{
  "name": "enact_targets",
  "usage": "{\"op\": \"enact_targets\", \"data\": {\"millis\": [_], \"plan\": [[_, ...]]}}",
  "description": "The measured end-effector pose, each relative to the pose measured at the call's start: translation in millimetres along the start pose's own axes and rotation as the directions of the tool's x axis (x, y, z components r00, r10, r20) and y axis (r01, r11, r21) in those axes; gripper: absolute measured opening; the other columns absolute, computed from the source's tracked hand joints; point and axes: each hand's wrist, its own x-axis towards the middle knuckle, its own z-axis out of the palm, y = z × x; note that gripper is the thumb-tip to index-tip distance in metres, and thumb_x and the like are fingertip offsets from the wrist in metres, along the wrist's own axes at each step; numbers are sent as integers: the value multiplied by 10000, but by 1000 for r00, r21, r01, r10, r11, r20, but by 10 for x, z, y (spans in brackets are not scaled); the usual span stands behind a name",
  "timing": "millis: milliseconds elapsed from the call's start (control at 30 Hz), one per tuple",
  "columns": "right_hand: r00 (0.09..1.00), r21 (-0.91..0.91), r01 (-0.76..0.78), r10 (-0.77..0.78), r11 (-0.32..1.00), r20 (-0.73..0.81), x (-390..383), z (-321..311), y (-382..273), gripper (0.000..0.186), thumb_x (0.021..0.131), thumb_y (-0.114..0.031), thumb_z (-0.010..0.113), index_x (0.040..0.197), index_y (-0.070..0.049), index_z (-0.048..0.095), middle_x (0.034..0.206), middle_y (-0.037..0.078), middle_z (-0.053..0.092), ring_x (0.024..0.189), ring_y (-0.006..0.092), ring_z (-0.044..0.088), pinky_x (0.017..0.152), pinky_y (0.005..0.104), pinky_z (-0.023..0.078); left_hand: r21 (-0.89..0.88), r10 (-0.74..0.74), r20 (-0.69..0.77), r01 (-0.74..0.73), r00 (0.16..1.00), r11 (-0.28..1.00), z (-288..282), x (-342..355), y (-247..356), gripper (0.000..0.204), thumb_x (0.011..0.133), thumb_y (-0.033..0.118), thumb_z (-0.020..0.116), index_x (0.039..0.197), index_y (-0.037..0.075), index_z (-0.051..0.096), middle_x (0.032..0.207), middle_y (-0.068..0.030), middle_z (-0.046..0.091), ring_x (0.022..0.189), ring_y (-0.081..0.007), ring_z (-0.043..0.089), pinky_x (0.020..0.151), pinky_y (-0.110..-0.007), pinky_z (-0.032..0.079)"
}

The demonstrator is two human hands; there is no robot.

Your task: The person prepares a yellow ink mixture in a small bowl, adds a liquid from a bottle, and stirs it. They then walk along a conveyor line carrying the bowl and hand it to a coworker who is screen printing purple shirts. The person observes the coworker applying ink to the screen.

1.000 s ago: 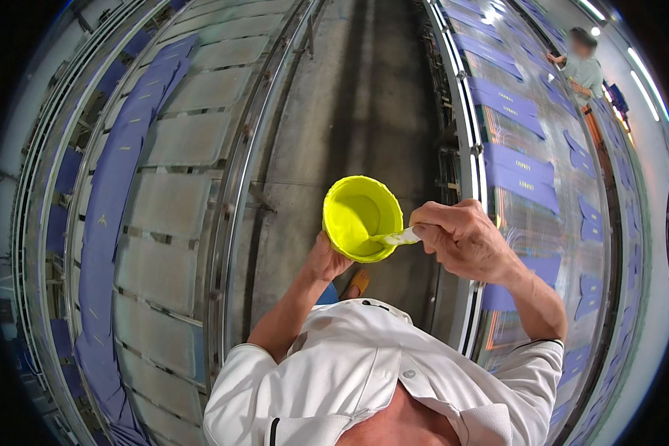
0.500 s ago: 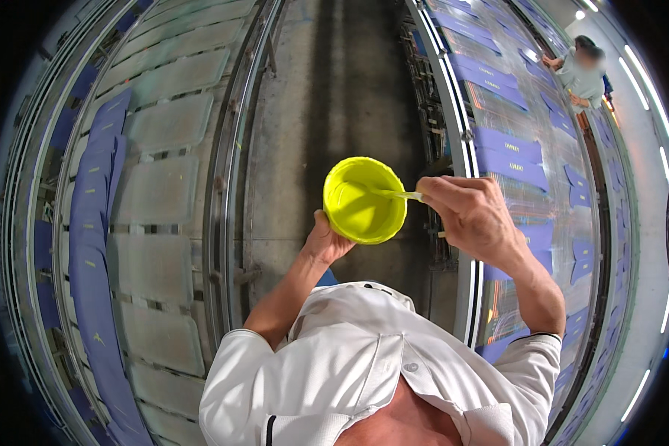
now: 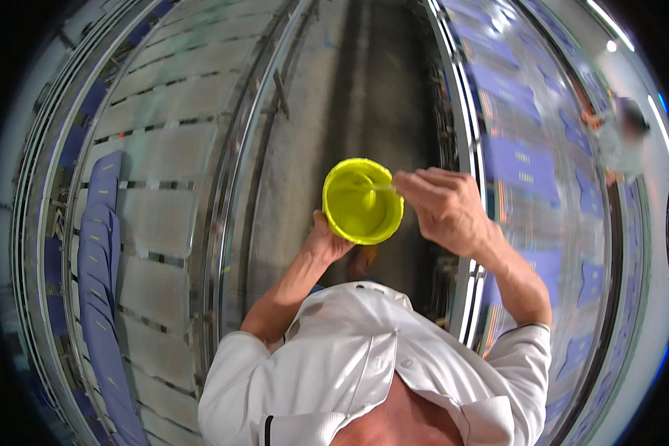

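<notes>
A round tub (image 3: pixel 332 219) coated in bright yellow, with yellow paint or ink (image 3: pixel 364 214) inside, is held up in front of my body. My left hand (image 3: pixel 327 239) is closed on its lower left side, the fingers partly hidden beneath it. With bunched fingers, my right hand (image 3: pixel 446 204) grips a thin, pale stirring stick (image 3: pixel 383 187) at the tub's right rim. The stick's far end reaches into the yellow stuff, where the surface looks disturbed. Motion blurs the stick, and its exact shape is hard to make out.
A long table of pale panels (image 3: pixel 163 201) runs along my left, with overlapping purple fabric pieces (image 3: pixel 100 267). To my right, another long table carries printed purple pieces (image 3: pixel 520 167). A concrete aisle (image 3: pixel 334 89) lies between metal rails. Another person (image 3: pixel 623 141) stands far right.
My right hand has moved left, closer to the tub, and the stick reaches further in. The surroundings have shifted in view, with the left fabric pieces and the other person lower now.
</notes>
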Motion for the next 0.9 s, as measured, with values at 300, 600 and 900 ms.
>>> {"op": "enact_targets", "data": {"millis": [300,600,900], "plan": [[900,509,-435,347,742,263,1010,-360,1517,62,860,47,555,861,29,614,720,162,620,581,323,621,534,347,474,-23,72,-64,-73,995,997,-64,1785,521,1051,588,572,845,1408,108,378,1377,-142,478,1227,-338,534,945,-552,526],[996,-125,55,-46,991,75,2347,-118,3231,422,604,80,618,1005,-53,621,778,78,611,627,270,577,542,368,503,15,-37,-21,37,999,999,-653,3547,1545,1044,592,575,838,1405,99,390,1381,-120,497,1247,-288,527,1025,-481,480],[708,271,-694,561,667,430,3733,-373,4395,91,915,-10,547,910,27,630,678,115,622,568,149,631,534,283,508,-113,-130,82,139,988,984,-946,5360,2719,741,711,410,804,1305,63,528,1288,-97,586,1173,-228,593,971,-402,533]]}}
